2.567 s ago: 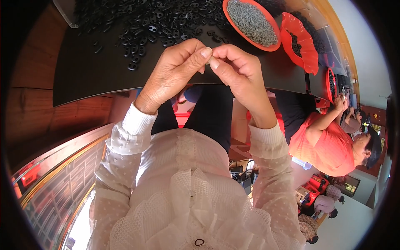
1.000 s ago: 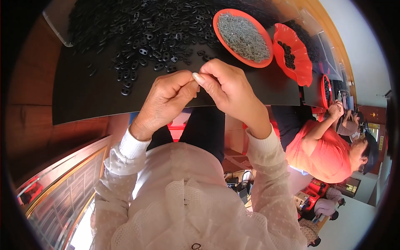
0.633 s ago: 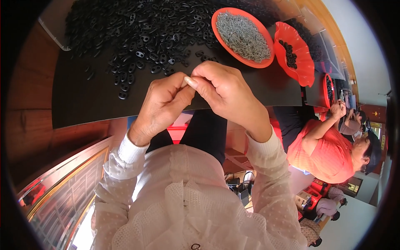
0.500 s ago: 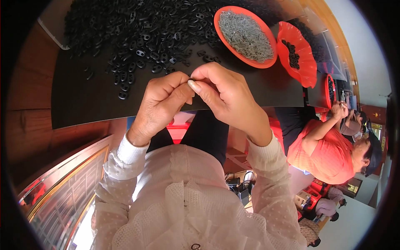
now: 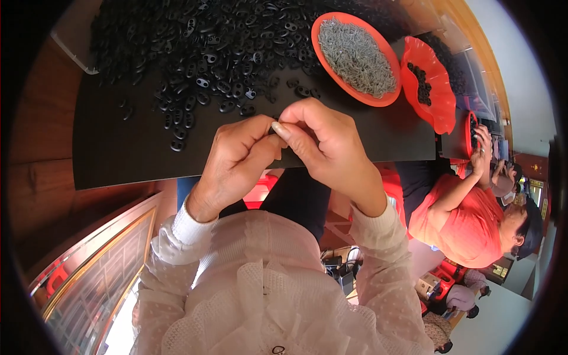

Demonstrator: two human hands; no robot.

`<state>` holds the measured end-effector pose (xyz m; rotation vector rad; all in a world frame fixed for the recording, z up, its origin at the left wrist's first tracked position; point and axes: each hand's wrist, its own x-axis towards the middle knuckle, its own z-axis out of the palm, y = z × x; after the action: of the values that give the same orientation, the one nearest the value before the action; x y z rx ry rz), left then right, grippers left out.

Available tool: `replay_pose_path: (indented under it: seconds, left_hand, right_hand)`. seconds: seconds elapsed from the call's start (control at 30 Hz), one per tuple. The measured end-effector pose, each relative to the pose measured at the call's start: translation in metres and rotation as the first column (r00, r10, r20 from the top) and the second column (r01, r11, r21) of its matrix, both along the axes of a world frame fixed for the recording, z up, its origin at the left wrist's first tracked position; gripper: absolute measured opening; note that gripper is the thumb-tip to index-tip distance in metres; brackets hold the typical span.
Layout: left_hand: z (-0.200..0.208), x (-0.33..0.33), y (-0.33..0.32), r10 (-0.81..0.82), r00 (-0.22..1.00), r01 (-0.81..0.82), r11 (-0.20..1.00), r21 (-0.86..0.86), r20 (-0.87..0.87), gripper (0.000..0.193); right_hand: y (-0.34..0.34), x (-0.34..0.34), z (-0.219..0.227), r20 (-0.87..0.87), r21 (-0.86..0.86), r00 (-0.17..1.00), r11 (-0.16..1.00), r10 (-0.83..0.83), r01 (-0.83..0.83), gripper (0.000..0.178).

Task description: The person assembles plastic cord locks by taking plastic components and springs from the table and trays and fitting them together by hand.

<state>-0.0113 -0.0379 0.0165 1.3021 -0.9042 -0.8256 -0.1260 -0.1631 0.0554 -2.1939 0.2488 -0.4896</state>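
Over the near edge of the black table, my left hand (image 5: pixel 239 157) and my right hand (image 5: pixel 322 139) meet fingertip to fingertip. Both are closed in a pinch around a small black piece (image 5: pixel 273 130), mostly covered by my fingers, so its exact kind does not show. Just beyond them spreads a large heap of black plastic two-hole cord locks (image 5: pixel 201 53), with a few loose ones at its near edge. To the right, an orange-red plate (image 5: pixel 378 102) is filled with small silvery metal springs (image 5: pixel 358 56).
A red wavy-rimmed bowl (image 5: pixel 441 89) with small black parts (image 5: pixel 421 83) stands right of the plate. Further right a person in an orange shirt (image 5: pixel 461 228) sits with hands by another red dish (image 5: pixel 471 130). A wooden wall (image 5: pixel 44 130) borders the left.
My hands stay pinched together, with the fingers shifted slightly. The whole view has moved a little. At right, the co-worker's hands have lifted toward the red dish.
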Motion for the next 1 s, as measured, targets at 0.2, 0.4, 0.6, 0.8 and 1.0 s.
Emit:
replay_pose_path:
  seconds: [0.2, 0.4, 0.6, 0.8, 1.0]
  left_hand:
    - [-0.005, -0.001, -0.003, -0.004, 0.993, 0.010, 0.999, -0.050, 0.120, 0.006]
    - [-0.007, -0.002, -0.002, -0.004, 0.997, 0.007, 0.999, -0.052, 0.075, 0.008]
    - [-0.003, -0.002, -0.004, -0.028, 0.996, 0.030, 0.999, -0.021, 0.087, 0.011]
    - [-0.004, -0.001, -0.004, -0.031, 0.989, 0.037, 0.999, -0.040, 0.142, 0.014]
    - [-0.005, 0.000, -0.004, -0.028, 0.991, 0.036, 0.998, -0.058, 0.134, 0.011]
  right_hand:
    - [-0.004, -0.005, -0.007, 0.073, -0.249, 0.997, 0.968, 0.029, -0.009, 0.012]
    - [-0.015, -0.009, -0.004, 0.048, -0.389, 0.996, 0.920, 0.078, -0.053, 0.011]
    - [-0.129, -0.003, -0.004, 0.014, -0.533, 0.967, 0.816, -0.255, 0.223, 0.016]
    - [-0.149, 0.005, -0.010, -0.163, -0.628, 0.926, 0.759, -0.341, 0.169, 0.019]
    - [-0.151, 0.003, -0.002, -0.204, -0.577, 0.923, 0.802, -0.326, 0.156, 0.015]
